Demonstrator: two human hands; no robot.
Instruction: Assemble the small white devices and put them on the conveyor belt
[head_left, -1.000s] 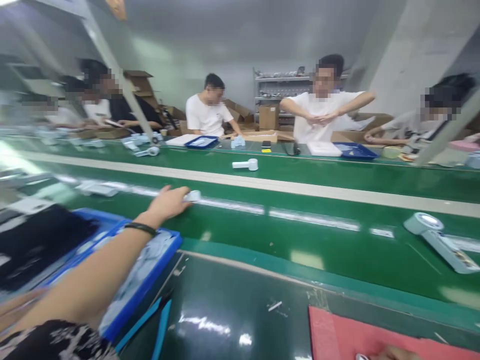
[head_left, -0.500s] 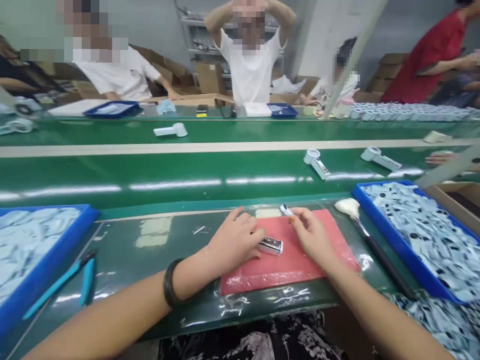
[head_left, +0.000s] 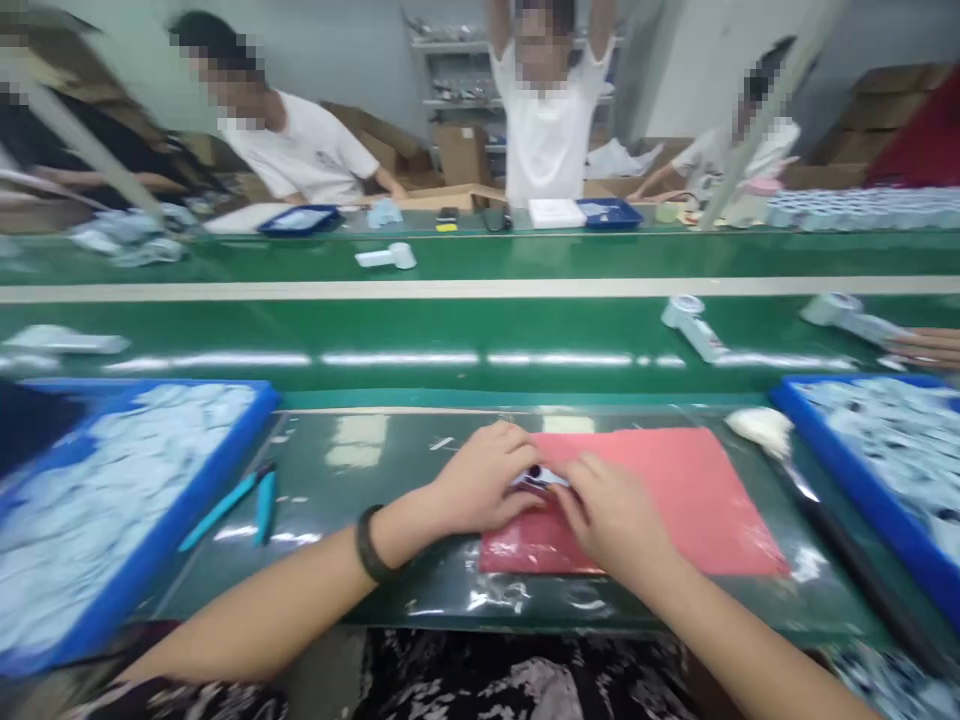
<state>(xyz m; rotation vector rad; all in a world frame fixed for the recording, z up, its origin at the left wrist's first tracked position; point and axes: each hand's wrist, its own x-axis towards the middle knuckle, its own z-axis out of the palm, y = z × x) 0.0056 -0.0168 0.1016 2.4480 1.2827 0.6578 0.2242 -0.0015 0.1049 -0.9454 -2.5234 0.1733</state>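
Both hands meet over the left part of a red sheet (head_left: 675,500). My left hand (head_left: 484,480) is closed on a short handle-shaped part, mostly covered by the fingers. On top of it lies a small pale-blue plastic cover (head_left: 541,476) with a dark round spot. My right hand (head_left: 611,508) pinches the right end of this cover, thumb and fingers close to the left fingertips. Whether the cover sits fully against the part, I cannot tell.
Blue trays of pale-blue pieces stand at left (head_left: 255,430) and right (head_left: 795,400). Teal-handled pliers (head_left: 264,505) lie at left, a black-handled tool with a white wrapped head (head_left: 840,530) at right. Round-headed assemblies (head_left: 694,328) lie on the green belt (head_left: 465,335). Co-workers sit opposite.
My right hand has come left and down, bringing the pale-blue cover onto the part in my left hand. The camera view has turned slightly left.
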